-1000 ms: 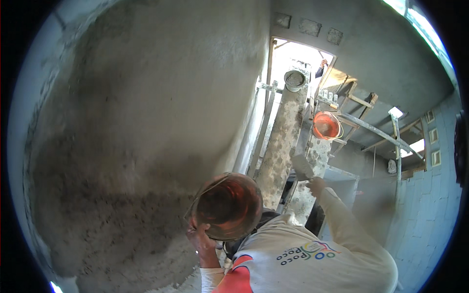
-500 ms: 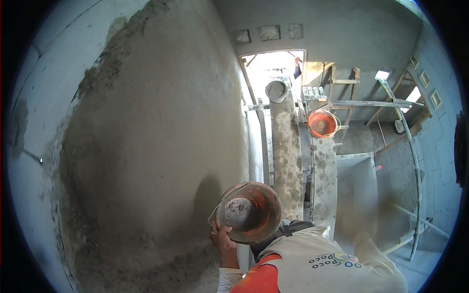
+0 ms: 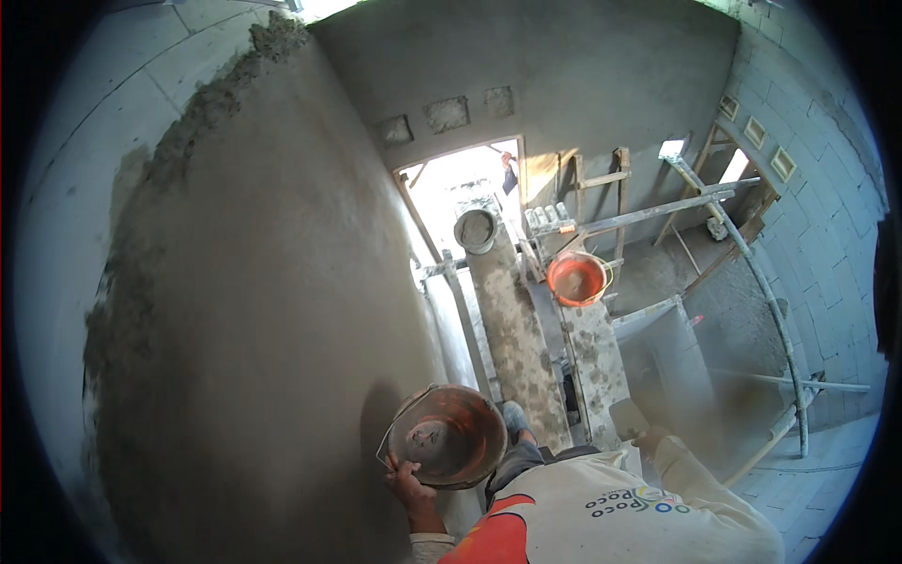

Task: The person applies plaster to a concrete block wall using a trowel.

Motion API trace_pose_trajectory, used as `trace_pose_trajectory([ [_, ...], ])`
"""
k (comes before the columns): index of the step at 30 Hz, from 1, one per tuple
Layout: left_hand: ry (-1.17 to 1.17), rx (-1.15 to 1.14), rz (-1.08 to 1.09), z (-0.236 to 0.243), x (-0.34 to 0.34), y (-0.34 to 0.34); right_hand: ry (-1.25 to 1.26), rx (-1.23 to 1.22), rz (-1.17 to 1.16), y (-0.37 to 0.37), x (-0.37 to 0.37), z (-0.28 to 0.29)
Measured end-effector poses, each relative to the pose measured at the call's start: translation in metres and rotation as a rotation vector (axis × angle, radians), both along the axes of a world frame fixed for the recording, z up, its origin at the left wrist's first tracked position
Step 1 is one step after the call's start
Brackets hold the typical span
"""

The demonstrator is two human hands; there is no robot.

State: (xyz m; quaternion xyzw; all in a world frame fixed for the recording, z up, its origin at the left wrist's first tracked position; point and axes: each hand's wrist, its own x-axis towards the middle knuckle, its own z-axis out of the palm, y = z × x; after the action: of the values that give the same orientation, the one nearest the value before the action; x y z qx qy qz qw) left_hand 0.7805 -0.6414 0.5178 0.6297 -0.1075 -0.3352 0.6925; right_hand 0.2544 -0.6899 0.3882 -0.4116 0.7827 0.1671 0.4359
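My left hand (image 3: 410, 486) grips the rim of a mortar-smeared orange bucket (image 3: 474, 434), close beside the plastered wall (image 3: 254, 310). The bucket tips toward me, and a little grey mortar lies at its bottom. Its wire handle hangs over the left side. Out to the right, my right hand (image 3: 648, 438) is closed around a trowel (image 3: 626, 416); the flat grey blade shows, while the handle is hidden in the fingers.
Splattered planks (image 3: 512, 329) run ahead, my foot (image 3: 515, 419) on them. Further along stand a grey bucket (image 3: 475, 231) and an orange bucket (image 3: 578, 279). Pole scaffolding (image 3: 752, 254) rises at the right. Beyond a bright doorway (image 3: 460, 179) another person (image 3: 508, 174) partly shows.
The view has tilted and swung. My left hand still holds the bucket, now lower and further left in view. My right hand, blurred before, has come into sight with the trowel.
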Motion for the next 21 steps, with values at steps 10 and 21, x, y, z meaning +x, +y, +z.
trace_pose_trajectory([
  [10, -0.123, 0.186, -0.213, -0.016, 0.060, -0.157, -0.100, -0.263, -0.287, -0.136, 0.014, -0.030],
  [21, 0.096, -0.184, -0.119, 0.002, 0.065, -0.267, 0.026, 0.152, -0.099, -0.127, 0.072, 0.016],
])
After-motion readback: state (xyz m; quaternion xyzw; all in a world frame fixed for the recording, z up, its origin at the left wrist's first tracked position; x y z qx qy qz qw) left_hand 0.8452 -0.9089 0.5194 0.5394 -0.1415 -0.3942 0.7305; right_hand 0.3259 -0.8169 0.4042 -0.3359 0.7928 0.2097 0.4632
